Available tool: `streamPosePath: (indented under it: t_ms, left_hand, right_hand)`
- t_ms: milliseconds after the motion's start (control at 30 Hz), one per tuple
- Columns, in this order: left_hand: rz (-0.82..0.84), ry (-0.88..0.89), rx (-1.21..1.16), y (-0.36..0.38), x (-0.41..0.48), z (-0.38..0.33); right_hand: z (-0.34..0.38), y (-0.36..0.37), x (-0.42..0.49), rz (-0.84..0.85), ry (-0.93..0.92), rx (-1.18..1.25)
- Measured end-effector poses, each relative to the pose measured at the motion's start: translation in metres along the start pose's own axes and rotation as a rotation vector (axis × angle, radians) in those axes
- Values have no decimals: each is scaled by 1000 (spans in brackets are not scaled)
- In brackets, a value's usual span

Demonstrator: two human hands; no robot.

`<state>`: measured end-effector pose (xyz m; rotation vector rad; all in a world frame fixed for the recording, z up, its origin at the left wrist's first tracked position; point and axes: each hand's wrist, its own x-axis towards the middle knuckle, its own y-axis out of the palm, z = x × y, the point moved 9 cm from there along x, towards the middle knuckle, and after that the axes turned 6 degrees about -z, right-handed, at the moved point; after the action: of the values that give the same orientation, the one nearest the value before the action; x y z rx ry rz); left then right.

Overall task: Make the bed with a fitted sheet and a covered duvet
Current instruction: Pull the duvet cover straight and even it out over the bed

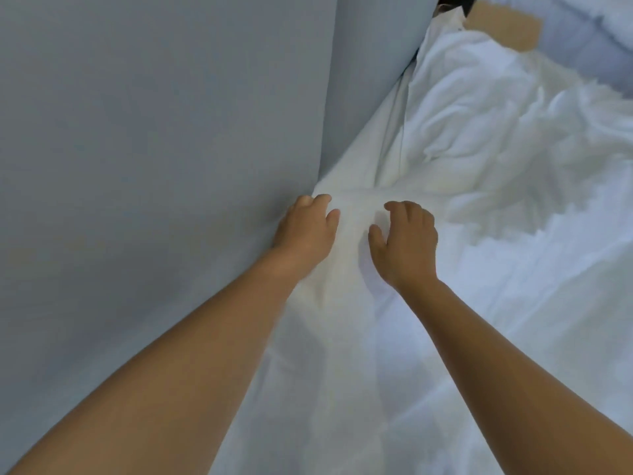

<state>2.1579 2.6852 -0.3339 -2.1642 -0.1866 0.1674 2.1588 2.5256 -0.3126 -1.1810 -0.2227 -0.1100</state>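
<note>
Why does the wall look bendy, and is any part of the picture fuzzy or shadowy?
Head view: the wide lens bows the edges of the grey wall. Head view: the light is soft and even, with a faint shadow under the right hand on the white sheet. Head view: the whole picture is a little soft, most of all at the crumpled bedding farther off.

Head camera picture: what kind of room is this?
Probably a bedroom: a big white sheet lies spread against a grey wall, with rumpled white bedding heaped beyond.
</note>
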Motion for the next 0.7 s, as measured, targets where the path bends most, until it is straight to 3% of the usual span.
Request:
streamPosePath:
  t_ms: [100, 233, 367, 567, 700]
  left_hand:
    - [57, -6, -42, 26, 62, -12]
    - [208, -40, 20, 85, 119, -19]
    - [398, -88, -22, 155, 127, -29]
    - [452, -254, -248, 200, 137, -53]
    - [587, -210, -321, 218, 122, -82]
  right_hand:
    - [-40, 38, 36, 184, 151, -228]
    - [-80, 89, -3, 274, 277, -227]
    - [-108, 114, -44, 251, 352, -106]
    - [-119, 129, -30, 207, 378, -57]
    - [-124, 130, -28, 137, 358, -59]
